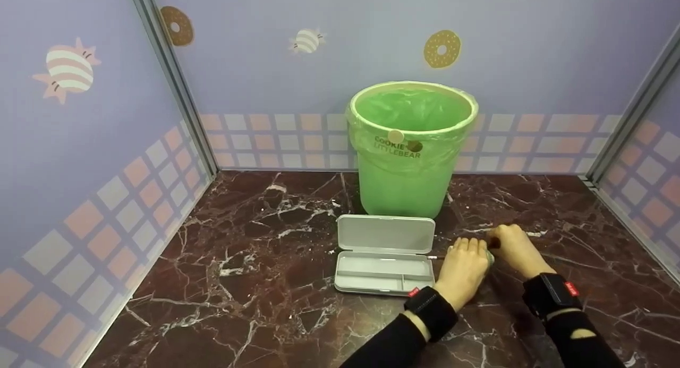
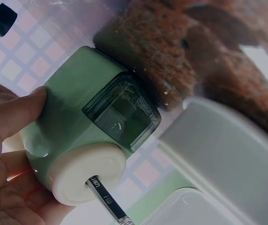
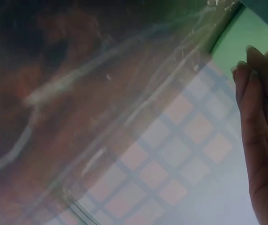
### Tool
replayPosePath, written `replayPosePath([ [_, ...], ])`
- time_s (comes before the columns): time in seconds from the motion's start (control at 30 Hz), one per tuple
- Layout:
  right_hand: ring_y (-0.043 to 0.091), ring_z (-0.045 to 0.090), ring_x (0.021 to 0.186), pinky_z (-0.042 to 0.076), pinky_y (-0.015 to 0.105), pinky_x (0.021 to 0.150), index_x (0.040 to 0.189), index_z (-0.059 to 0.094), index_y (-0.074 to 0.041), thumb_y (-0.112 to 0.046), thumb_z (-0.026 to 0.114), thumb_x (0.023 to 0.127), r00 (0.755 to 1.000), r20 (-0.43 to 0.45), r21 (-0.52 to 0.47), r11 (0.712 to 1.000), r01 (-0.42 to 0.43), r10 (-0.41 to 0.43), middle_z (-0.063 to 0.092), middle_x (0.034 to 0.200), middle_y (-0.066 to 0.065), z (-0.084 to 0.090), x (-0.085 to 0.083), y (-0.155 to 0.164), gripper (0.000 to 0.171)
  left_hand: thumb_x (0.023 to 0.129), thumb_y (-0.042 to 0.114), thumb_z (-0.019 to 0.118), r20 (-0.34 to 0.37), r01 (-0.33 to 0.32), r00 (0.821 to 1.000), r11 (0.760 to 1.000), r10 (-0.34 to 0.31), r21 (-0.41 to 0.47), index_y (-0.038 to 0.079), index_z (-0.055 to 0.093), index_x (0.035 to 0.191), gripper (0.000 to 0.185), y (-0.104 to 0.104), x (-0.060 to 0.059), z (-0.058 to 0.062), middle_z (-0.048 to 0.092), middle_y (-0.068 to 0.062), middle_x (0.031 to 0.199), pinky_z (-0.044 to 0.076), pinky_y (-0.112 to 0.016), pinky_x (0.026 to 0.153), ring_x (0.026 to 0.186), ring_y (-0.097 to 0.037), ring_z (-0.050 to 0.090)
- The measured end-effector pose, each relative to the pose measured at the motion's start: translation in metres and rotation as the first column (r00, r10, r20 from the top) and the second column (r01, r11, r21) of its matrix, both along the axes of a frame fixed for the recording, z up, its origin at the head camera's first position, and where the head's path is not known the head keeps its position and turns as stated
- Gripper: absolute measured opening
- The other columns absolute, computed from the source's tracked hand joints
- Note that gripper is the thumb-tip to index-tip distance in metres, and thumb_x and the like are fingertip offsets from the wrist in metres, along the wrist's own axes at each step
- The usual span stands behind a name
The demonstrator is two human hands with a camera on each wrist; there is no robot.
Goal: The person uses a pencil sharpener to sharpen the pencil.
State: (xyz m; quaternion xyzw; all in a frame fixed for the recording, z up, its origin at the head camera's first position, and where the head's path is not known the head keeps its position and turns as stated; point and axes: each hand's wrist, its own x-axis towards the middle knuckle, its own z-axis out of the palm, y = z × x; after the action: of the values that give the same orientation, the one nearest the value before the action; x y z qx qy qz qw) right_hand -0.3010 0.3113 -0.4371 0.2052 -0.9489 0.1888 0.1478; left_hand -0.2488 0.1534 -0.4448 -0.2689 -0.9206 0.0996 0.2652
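Note:
A pale green pencil sharpener [image 2: 77, 136] with a dark shavings drawer and a cream front sits on the marble table, and a pencil [image 2: 106, 197] is pushed into its front hole. My left hand [image 1: 463, 264] covers and grips the sharpener's body; in the head view only a sliver of the sharpener [image 1: 489, 257] shows. The pencil's end [image 1: 436, 257] sticks out toward an open grey pencil case [image 1: 383, 254]. My right hand [image 1: 511, 247] is curled round a dark crank [image 1: 494, 243] at the sharpener's back. In the right wrist view only the right hand's fingers [image 3: 260, 140] show.
A green bin [image 1: 409, 145] lined with a green bag stands just behind the case, against the back wall. Patterned walls close in the marble table [image 1: 255, 262] on the left, back and right. The case [image 2: 227, 154] lies close to the sharpener's left.

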Motion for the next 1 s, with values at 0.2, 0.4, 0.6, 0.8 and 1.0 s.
replayPosePath([
  [0.2,0.01,0.045,0.054,0.038,0.029,0.05,0.057,0.06,-0.011,0.011,0.063,0.062,0.999,0.018,-0.005,0.999,-0.036,0.037,0.056,0.057,-0.003,-0.015,0.005,0.005,0.023,0.093,0.032,0.061,0.008,-0.003,1.0,1.0,0.003,0.011,0.02,0.062,0.13,0.039,0.001,0.001,0.0,0.066,0.008,0.122,0.049,-0.022,0.101,0.111,-0.008,0.063],
  [0.4,0.005,0.045,0.053,0.042,0.025,0.051,0.059,0.064,-0.014,0.002,0.074,0.063,0.994,0.074,-0.013,0.997,-0.081,0.081,0.061,0.058,-0.006,-0.018,0.011,0.007,0.019,0.091,0.033,0.063,-0.007,-0.007,1.0,1.0,0.007,0.009,0.02,0.062,0.129,0.04,0.0,0.0,-0.001,0.066,0.008,0.121,0.048,-0.021,0.102,0.112,-0.008,0.062],
  [0.6,0.001,0.044,0.053,0.043,0.024,0.051,0.06,0.064,-0.011,-0.002,0.08,0.062,0.988,0.12,-0.042,0.994,-0.096,0.101,0.063,0.059,-0.005,-0.017,0.023,0.009,0.019,0.093,0.03,0.061,-0.007,-0.006,1.0,1.0,0.006,0.012,0.019,0.062,0.129,0.038,0.001,0.001,0.0,0.067,0.007,0.12,0.047,-0.022,0.103,0.111,-0.008,0.063],
  [0.8,-0.005,0.043,0.052,0.042,0.021,0.05,0.061,0.066,-0.011,-0.002,0.083,0.063,0.983,0.131,-0.075,0.99,-0.119,0.128,0.062,0.057,-0.007,-0.016,0.038,0.011,0.019,0.094,0.026,0.058,0.014,-0.032,0.999,0.999,0.032,-0.004,0.019,0.061,0.13,0.036,0.003,0.002,0.001,0.066,0.008,0.118,0.047,-0.022,0.103,0.11,-0.007,0.063],
  [1.0,-0.005,0.045,0.052,0.043,0.021,0.05,0.062,0.066,-0.013,-0.001,0.082,0.063,0.985,0.129,-0.089,0.991,-0.102,0.113,0.064,0.059,-0.008,-0.011,0.049,0.01,0.02,0.096,0.025,0.054,0.016,-0.057,0.998,0.998,0.058,-0.023,0.021,0.06,0.131,0.036,0.004,0.002,0.001,0.065,0.009,0.119,0.048,-0.022,0.102,0.11,-0.007,0.062],
])
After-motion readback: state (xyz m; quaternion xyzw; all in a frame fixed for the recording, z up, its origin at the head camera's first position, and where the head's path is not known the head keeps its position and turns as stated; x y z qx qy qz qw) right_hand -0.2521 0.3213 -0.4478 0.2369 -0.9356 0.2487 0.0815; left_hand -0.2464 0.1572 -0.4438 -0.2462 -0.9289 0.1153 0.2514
